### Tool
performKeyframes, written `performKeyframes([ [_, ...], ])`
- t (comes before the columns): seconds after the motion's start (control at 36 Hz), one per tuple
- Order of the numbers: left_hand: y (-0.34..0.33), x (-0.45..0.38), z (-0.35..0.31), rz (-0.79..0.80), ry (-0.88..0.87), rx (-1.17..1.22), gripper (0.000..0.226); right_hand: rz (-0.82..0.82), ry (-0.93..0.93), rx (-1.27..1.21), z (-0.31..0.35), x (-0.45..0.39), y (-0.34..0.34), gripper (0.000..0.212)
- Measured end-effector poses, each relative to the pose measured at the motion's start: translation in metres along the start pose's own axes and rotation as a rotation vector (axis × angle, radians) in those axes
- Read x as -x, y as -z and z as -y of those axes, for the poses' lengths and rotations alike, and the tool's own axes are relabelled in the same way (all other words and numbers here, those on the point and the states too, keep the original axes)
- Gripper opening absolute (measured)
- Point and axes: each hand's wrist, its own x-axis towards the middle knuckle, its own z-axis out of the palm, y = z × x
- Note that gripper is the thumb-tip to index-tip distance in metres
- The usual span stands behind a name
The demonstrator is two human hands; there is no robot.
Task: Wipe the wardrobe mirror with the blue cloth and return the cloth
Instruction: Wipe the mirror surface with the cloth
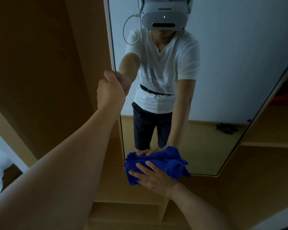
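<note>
Brightness: dim, the whole scene is underexposed and a little grey-blue.
Light source: cannot tell; the pale wall reflected in the mirror (231, 63) is the brightest part.
Shadows: soft and weak; the wardrobe panel (40, 63) at left is dark brown.
Glare: only one small white dot on the reflected headset (164, 17).
Sharpness: soft overall, fine detail is smeared.
Distortion: wide-angle; the mirror's frame lines lean and bend toward the edges, and the near forearms look stretched.

Single head view, wide-angle, looks forward and down, close to the mirror (223, 80). Both forearms enter from the bottom edge. Mirror fills the centre and right, its reflection showing the headset (164, 15) facing back. No second view.
</note>
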Motion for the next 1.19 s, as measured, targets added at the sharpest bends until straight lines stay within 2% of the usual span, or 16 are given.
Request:
performKeyframes([
  [0.22, -0.004, -0.002, 0.001, -0.074, 0.03, 0.013, 0.031, 0.032, 0.022, -0.004, -0.011, 0.045, -0.009, 0.065],
  [0.36, -0.003, -0.003, -0.002, -0.092, 0.085, -0.003, 0.035, 0.099, 0.058, 0.001, -0.019, 0.04, 0.0, 0.059],
  [0.47, 0.003, 0.003, -0.002, -0.071, 0.094, -0.018, 0.035, -0.035, 0.018, 0.001, -0.04, 0.021, 0.022, 0.042],
  [0.56, 0.007, 0.01, -0.004, -0.037, 0.083, -0.02, 0.031, -0.151, -0.074, -0.023, -0.065, 0.0, 0.05, 0.042],
  [0.69, 0.01, 0.013, -0.006, -0.012, 0.081, -0.046, 0.053, -0.191, -0.203, -0.051, -0.078, -0.029, 0.075, 0.047],
  [0.78, 0.007, 0.012, -0.002, -0.018, 0.054, -0.048, 0.05, -0.204, -0.231, -0.052, -0.064, -0.03, 0.065, 0.044],
  [0.92, -0.001, 0.002, -0.003, -0.085, 0.116, 0.05, 0.039, -0.11, -0.082, 0.049, -0.031, -0.012, 0.026, 0.044],
  [1.06, -0.005, -0.002, 0.004, -0.117, 0.107, 0.064, 0.049, -0.005, -0.044, 0.036, -0.01, 0.039, -0.016, 0.051],
  [1.14, 0.0, 0.0, 0.006, -0.092, 0.067, 0.062, 0.061, 0.067, -0.014, 0.048, -0.016, 0.071, -0.027, 0.062],
  [1.19, -0.001, -0.001, 0.006, -0.118, 0.077, 0.068, 0.06, 0.104, 0.031, 0.025, -0.024, 0.09, -0.03, 0.067],
])
